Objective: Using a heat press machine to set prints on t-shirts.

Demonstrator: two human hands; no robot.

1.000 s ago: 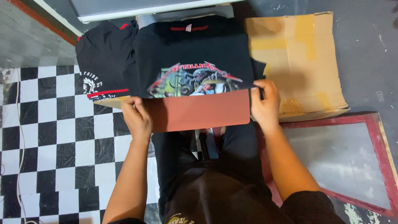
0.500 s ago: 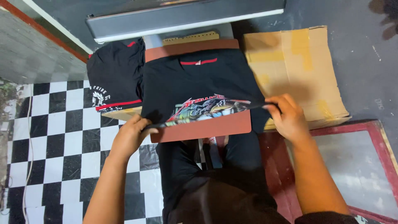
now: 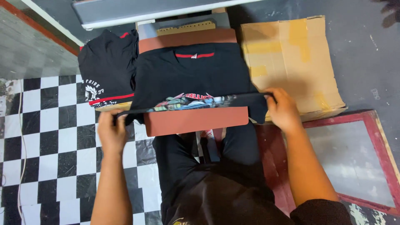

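Both hands (image 3: 111,132) (image 3: 284,109) on collar-away T-shirt (image 3: 191,73)

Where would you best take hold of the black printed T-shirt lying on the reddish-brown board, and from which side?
Grip the black printed T-shirt at the two corners of its near hem, coming from the person's side of the reddish-brown board. The hem hangs free at that edge and spans the width, just where the left hand and right hand pinch it.

Flattened cardboard box (image 3: 291,62), folded black shirts (image 3: 106,71), framed screen (image 3: 354,158), checkered floor (image 3: 50,137).
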